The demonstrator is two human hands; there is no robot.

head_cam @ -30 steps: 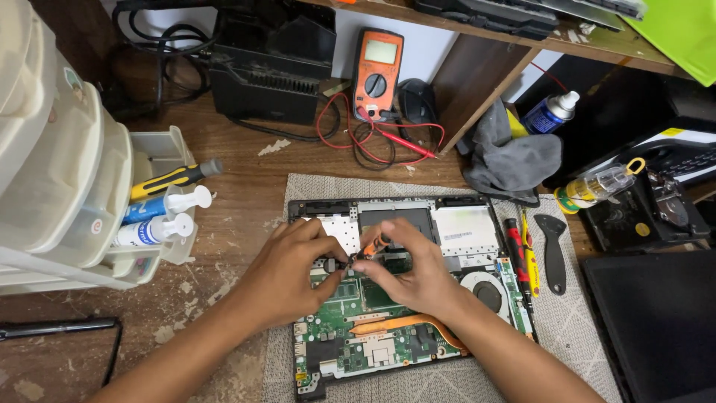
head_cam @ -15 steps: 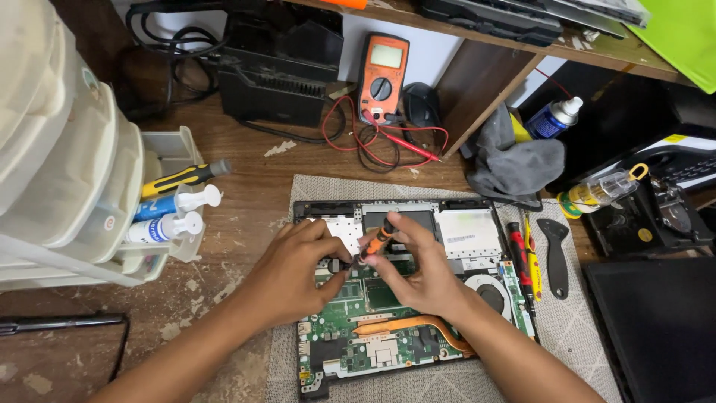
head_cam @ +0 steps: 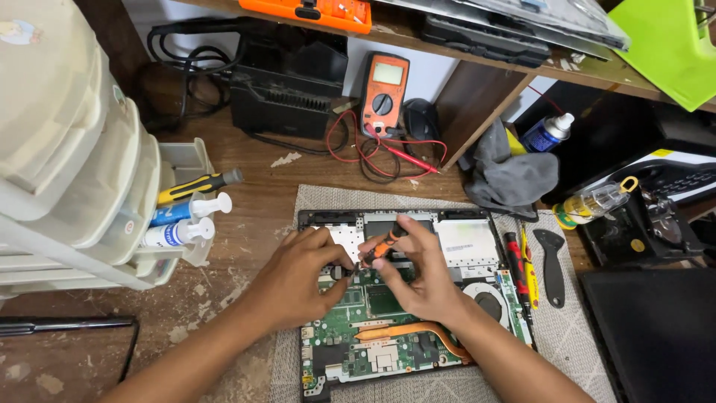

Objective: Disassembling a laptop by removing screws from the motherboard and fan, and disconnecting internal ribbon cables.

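Observation:
An opened laptop base (head_cam: 462, 242) with a green circuit board (head_cam: 339, 339) and a copper heat pipe (head_cam: 406, 330) lies on a grey mat (head_cam: 317, 198). My right hand (head_cam: 421, 272) is closed around a small orange-and-black screwdriver (head_cam: 384, 244), its tip pointing down-left at the board. My left hand (head_cam: 298, 280) rests on the board's left part, fingertips pinched close to the screwdriver tip. What is under the fingertips is hidden.
An orange multimeter (head_cam: 384, 93) with red and black leads stands behind the mat. A grey cloth (head_cam: 511, 175) and spray can (head_cam: 548, 133) lie at the right. Screwdrivers (head_cam: 514, 265) and a black pry tool (head_cam: 553, 265) flank the laptop. Plastic drawers (head_cam: 67, 172) holding tubes stand left.
Both hands stay on the board; the screwdriver has tilted a little and the fingers have shifted slightly. The camera view has drifted a bit.

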